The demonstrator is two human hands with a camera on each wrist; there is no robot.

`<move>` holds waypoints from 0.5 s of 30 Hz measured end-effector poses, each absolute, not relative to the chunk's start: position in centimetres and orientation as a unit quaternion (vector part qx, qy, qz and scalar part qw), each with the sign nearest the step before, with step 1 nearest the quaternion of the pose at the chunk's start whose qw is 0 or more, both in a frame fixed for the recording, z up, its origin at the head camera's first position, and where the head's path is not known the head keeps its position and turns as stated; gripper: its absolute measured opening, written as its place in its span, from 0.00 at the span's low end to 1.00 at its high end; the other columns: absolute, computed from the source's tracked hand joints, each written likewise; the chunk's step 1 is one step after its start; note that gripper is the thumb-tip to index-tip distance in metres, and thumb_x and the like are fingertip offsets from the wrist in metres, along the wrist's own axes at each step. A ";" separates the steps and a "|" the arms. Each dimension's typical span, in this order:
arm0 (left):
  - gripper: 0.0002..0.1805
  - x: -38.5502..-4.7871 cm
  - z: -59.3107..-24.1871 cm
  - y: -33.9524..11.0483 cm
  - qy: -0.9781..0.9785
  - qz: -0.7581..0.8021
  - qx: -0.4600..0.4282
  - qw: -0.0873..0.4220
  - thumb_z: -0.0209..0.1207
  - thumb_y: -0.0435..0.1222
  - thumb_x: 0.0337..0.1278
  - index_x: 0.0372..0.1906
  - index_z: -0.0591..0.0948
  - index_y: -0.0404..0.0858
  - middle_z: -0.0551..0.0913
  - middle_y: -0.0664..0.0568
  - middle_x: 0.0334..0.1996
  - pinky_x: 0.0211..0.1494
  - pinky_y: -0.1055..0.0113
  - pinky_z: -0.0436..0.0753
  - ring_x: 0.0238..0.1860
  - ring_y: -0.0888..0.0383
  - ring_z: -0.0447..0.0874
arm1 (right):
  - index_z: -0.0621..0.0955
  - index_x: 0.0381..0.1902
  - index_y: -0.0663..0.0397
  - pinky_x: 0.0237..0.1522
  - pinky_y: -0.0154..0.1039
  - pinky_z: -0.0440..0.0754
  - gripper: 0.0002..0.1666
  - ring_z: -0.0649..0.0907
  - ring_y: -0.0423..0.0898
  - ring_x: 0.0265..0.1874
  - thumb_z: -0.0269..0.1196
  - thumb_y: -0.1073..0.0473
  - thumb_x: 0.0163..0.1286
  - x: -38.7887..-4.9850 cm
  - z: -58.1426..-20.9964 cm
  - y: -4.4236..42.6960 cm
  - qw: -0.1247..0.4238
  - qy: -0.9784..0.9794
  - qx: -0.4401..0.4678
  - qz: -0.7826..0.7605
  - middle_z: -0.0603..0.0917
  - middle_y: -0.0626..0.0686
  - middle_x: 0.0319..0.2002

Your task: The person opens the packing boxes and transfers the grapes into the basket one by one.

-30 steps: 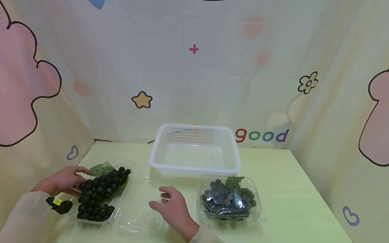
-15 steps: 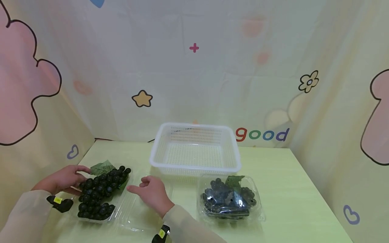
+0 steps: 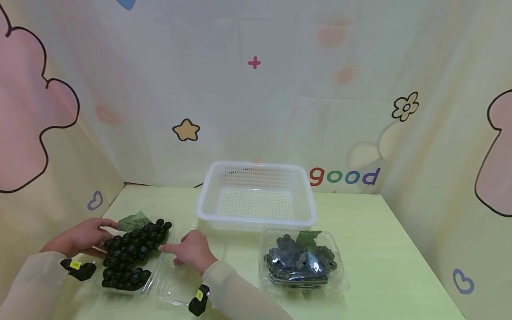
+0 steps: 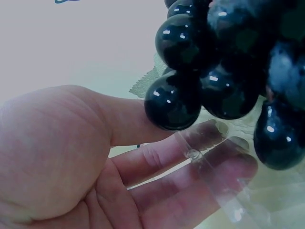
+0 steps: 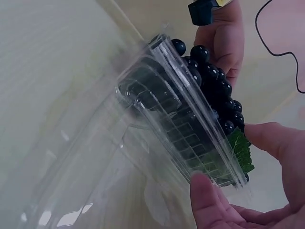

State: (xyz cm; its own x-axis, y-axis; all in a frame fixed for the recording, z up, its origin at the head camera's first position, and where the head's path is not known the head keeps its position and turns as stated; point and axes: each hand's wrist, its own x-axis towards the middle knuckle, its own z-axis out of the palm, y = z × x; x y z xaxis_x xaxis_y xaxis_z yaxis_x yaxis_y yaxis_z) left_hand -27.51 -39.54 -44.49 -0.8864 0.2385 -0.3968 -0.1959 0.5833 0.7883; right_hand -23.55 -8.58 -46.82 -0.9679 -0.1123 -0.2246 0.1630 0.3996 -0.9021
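A bunch of black grapes (image 3: 138, 244) with a green leaf (image 3: 134, 221) lies in an opened clear plastic clamshell box (image 5: 174, 129) at the table's left. My left hand (image 3: 86, 238) holds the box's left side. The left wrist view shows its fingers (image 4: 190, 179) through the clear wall, with the thumb tip hidden behind a grape (image 4: 172, 100). My right hand (image 3: 192, 253) is at the opposite side, over the flat-lying lid (image 3: 176, 293). In the right wrist view its thumb (image 5: 274, 138) is by the leaf and a fingertip (image 5: 202, 183) by the box's outer wall; firm contact is unclear.
A white perforated basket (image 3: 256, 224) stands at the back middle. In front of it, to the right, is a closed clear clamshell (image 3: 302, 262) with dark grapes and a leaf inside. Printed curtains (image 3: 256, 98) surround the pale green table (image 3: 384, 262).
My right hand has moved left from the space between the two clamshells to the open box's right side. My left hand has stayed at the box.
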 end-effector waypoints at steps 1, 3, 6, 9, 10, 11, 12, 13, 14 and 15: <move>0.26 -27.5 -44.5 -39.5 0.857 0.456 0.014 0.239 0.45 0.27 0.73 0.70 0.60 0.18 0.83 0.36 0.50 0.47 0.48 0.90 0.41 0.49 0.86 | 0.65 0.12 0.48 0.25 0.37 0.66 0.35 0.88 0.52 0.18 0.81 0.45 0.50 -23.6 -47.0 -8.7 0.125 0.832 0.011 -0.541 0.85 0.62 0.17; 0.26 -27.4 -44.5 -39.5 0.857 0.456 0.012 0.239 0.45 0.27 0.73 0.70 0.60 0.18 0.83 0.39 0.48 0.47 0.48 0.90 0.40 0.50 0.86 | 0.62 0.06 0.46 0.22 0.35 0.66 0.39 0.87 0.52 0.15 0.81 0.44 0.50 -23.7 -47.2 -8.9 0.120 0.846 0.001 -0.519 0.85 0.62 0.15; 0.25 -27.4 -44.5 -39.4 0.857 0.455 0.015 0.240 0.45 0.27 0.72 0.69 0.60 0.18 0.83 0.43 0.45 0.47 0.48 0.90 0.39 0.51 0.85 | 0.66 0.05 0.48 0.21 0.33 0.69 0.37 0.84 0.50 0.12 0.81 0.44 0.50 -23.8 -47.5 -9.4 0.113 0.864 -0.011 -0.490 0.84 0.60 0.13; 0.25 -27.5 -44.6 -39.3 0.855 0.458 0.017 0.243 0.44 0.26 0.72 0.69 0.60 0.18 0.83 0.45 0.42 0.46 0.48 0.90 0.39 0.51 0.86 | 0.71 0.06 0.50 0.20 0.33 0.71 0.33 0.82 0.49 0.09 0.81 0.44 0.50 -23.8 -47.6 -9.6 0.108 0.878 -0.017 -0.466 0.83 0.58 0.11; 0.25 -27.6 -44.7 -39.3 0.855 0.458 0.016 0.242 0.44 0.26 0.72 0.69 0.60 0.18 0.83 0.45 0.42 0.46 0.49 0.90 0.39 0.52 0.86 | 0.70 0.06 0.50 0.19 0.33 0.71 0.34 0.81 0.49 0.09 0.81 0.45 0.51 -23.9 -47.6 -9.7 0.107 0.880 -0.019 -0.463 0.83 0.58 0.10; 0.25 -27.6 -44.7 -39.2 0.855 0.459 0.014 0.241 0.44 0.26 0.72 0.69 0.60 0.18 0.83 0.45 0.41 0.46 0.49 0.90 0.39 0.52 0.86 | 0.69 0.05 0.50 0.18 0.33 0.71 0.34 0.81 0.49 0.08 0.80 0.46 0.51 -23.9 -47.6 -9.7 0.105 0.882 -0.023 -0.459 0.82 0.58 0.10; 0.25 -27.6 -44.8 -39.2 0.856 0.458 0.013 0.239 0.44 0.26 0.72 0.69 0.60 0.18 0.82 0.45 0.41 0.45 0.49 0.90 0.38 0.53 0.86 | 0.68 0.04 0.50 0.17 0.33 0.71 0.35 0.80 0.49 0.08 0.80 0.46 0.51 -23.9 -47.6 -9.7 0.102 0.885 -0.027 -0.454 0.82 0.58 0.10; 0.25 -27.7 -44.8 -39.2 0.857 0.457 0.012 0.237 0.45 0.26 0.72 0.69 0.60 0.18 0.82 0.45 0.41 0.45 0.49 0.90 0.38 0.53 0.85 | 0.67 0.03 0.49 0.17 0.33 0.71 0.35 0.80 0.48 0.07 0.79 0.47 0.51 -23.9 -47.5 -9.8 0.100 0.887 -0.030 -0.450 0.82 0.58 0.09; 0.25 -27.7 -44.8 -39.2 0.858 0.456 0.012 0.236 0.45 0.26 0.72 0.69 0.60 0.18 0.81 0.45 0.41 0.45 0.50 0.90 0.37 0.53 0.85 | 0.66 0.02 0.49 0.16 0.33 0.71 0.36 0.80 0.48 0.07 0.79 0.48 0.52 -23.9 -47.5 -9.8 0.098 0.888 -0.033 -0.447 0.82 0.57 0.09; 0.25 -27.7 -44.8 -39.2 0.858 0.457 0.012 0.235 0.45 0.26 0.72 0.69 0.61 0.18 0.80 0.45 0.40 0.45 0.50 0.90 0.37 0.53 0.84 | 0.66 0.02 0.48 0.16 0.33 0.71 0.36 0.79 0.48 0.06 0.78 0.48 0.52 -23.9 -47.5 -9.8 0.098 0.889 -0.035 -0.447 0.82 0.57 0.09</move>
State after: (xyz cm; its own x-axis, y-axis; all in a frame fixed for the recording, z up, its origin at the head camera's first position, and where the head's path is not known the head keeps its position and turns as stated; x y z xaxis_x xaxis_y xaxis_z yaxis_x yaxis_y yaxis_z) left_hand -27.69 -39.19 -44.77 -0.8895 0.2356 -0.3915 -0.1932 0.5824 0.7896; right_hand -23.95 -9.82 -47.52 -0.9785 -0.1487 -0.1429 0.0260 0.5986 -0.8006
